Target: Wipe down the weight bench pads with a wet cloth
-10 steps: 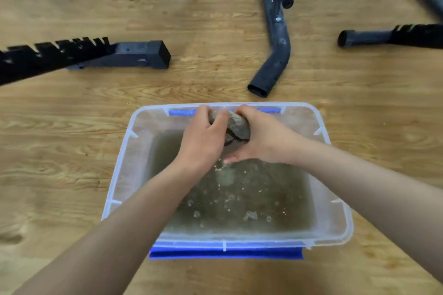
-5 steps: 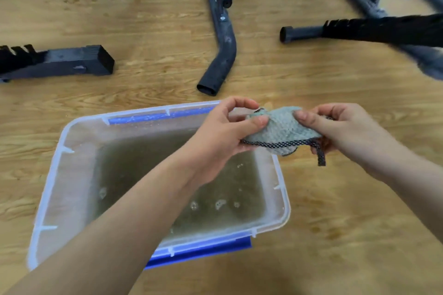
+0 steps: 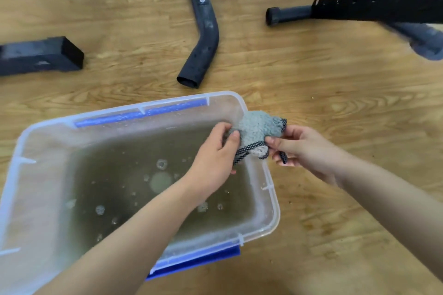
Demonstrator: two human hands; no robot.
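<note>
Below, wooden floor [image 3: 335, 103], dark frame tubes [image 3: 206, 31], cloth [image 3: 256, 127]

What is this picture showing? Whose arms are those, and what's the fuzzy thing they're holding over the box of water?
There is no machine here, just a person. The picture comes from a camera worn on their head, looking down, so you see their own arms reaching out. The left hand and the right hand each pinch a fuzzy grey-blue cloth with dark dotted trim, fingers curled on it. They hold it above the far right corner of a clear plastic tub. Inside is murky water with bubbles. The tub sits on a wooden floor. Around it are dark metal parts: a bent tube, a square bar and a notched bar. No bench pad shows here.
</note>
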